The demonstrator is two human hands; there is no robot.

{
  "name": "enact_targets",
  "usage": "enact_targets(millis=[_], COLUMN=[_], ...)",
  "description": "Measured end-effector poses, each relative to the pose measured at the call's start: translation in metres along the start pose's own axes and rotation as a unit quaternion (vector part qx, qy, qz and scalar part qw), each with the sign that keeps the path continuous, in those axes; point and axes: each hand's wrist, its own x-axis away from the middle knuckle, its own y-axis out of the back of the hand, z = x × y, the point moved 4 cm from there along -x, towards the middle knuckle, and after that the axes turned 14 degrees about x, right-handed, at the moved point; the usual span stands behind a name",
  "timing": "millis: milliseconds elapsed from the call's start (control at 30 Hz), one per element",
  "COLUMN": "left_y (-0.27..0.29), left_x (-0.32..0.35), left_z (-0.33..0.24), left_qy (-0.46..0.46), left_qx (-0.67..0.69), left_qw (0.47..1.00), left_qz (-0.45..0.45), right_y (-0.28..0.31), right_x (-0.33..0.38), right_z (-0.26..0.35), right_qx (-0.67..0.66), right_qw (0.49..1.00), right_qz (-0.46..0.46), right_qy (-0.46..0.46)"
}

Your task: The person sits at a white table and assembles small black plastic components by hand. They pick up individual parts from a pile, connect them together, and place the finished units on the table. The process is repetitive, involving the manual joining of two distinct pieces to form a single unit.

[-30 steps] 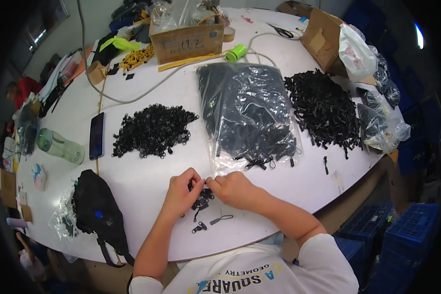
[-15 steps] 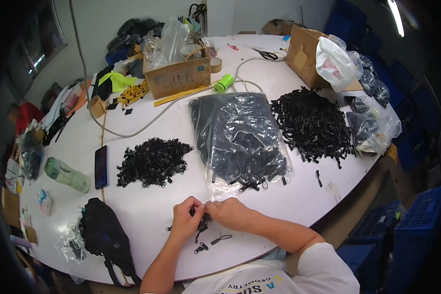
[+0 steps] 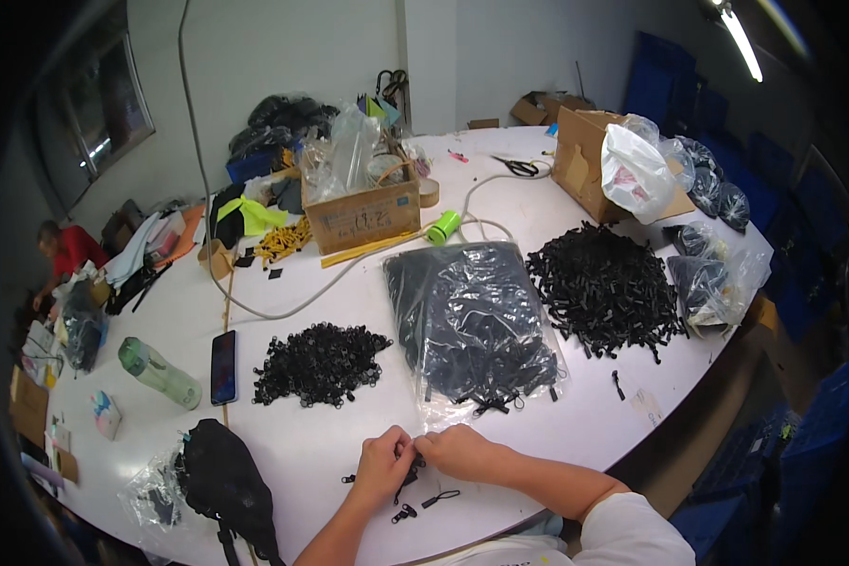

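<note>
My left hand [image 3: 384, 466] and my right hand [image 3: 462, 452] meet at the near edge of the white table [image 3: 302, 453], fingers pinched together on a small black plastic part [image 3: 412, 464]. A few loose black pieces [image 3: 424, 503] lie just below my hands. Beyond them lies a clear plastic bag of black parts [image 3: 470, 330]. A pile of small black rings [image 3: 319, 363] is to the left of the bag, and a bigger heap of black strap pieces [image 3: 606, 289] is to its right.
A black pouch [image 3: 224, 486], a green bottle [image 3: 158, 372] and a phone [image 3: 224, 367] lie at the left. Cardboard boxes [image 3: 360, 217] [image 3: 587, 162], bagged parts [image 3: 712, 283], scissors [image 3: 519, 168] and a cable sit further back. A person in red [image 3: 61, 253] is at the far left.
The camera has tilted up, so more of the room and far table shows. My hands stay together on the small part at the near edge.
</note>
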Motion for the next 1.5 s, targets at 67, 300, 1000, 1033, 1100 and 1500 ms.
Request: enact_targets(millis=[67,300,1000,1033,1100,1500], left_y=[-0.001,0.000,-0.002,-0.001,-0.001,-0.012], left_x=[-0.001,-0.001,-0.002,-0.003,-0.004,-0.010], left_z=[0.005,0.023,0.033,0.031,0.023,0.004], left_qy=[-0.001,0.047,0.156,0.132,0.083,-0.023], left_qx=[0.028,0.136,0.310,0.269,0.184,0.302], left_qw=[1.000,0.989,0.931,0.949,0.977,0.952], left_qz=[-0.009,-0.021,0.116,0.099,0.065,-0.037], right_y=[-0.003,-0.011,-0.009,-0.008,-0.006,0.002], right_x=[0.002,-0.002,0.001,0.002,0.003,0.006], right_z=[-0.002,-0.001,-0.006,-0.007,-0.009,-0.015], right_qx=[-0.009,0.001,-0.022,-0.020,-0.018,-0.051], right_qw=[0.999,0.998,0.989,0.989,0.989,0.984], right_qz=[-0.035,-0.055,-0.145,-0.146,-0.146,-0.158], right_qy=[0.004,-0.004,-0.020,-0.019,-0.016,-0.064])
